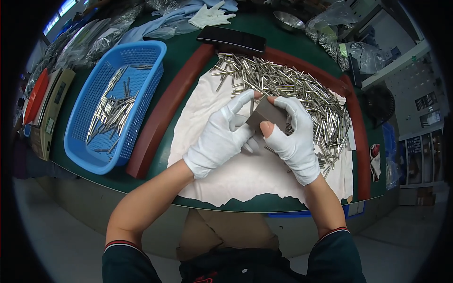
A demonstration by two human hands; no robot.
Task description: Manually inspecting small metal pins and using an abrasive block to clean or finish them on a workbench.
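Observation:
Both of my hands wear white gloves with some bare fingertips showing, and they meet above a pale cloth [212,188]. In my right hand [295,137] is a grey-brown rectangular block [269,114], gripped between thumb and fingers. My left hand [219,134] is closed at the block's left side, its fingers around a slim metal pin [251,108] that stands close to the block's edge. The pin's lower end is hidden by the fingers. Behind and to the right of my hands spreads a heap of silvery metal pins [283,80] on the cloth.
A red-brown raised frame [165,115] borders the cloth; a black phone [231,40] rests on its far edge. On the left stands a blue perforated basket [78,141] with more pins, beside a scale [56,106]. A white glove [211,15] and a metal bowl [289,20] lie farther back.

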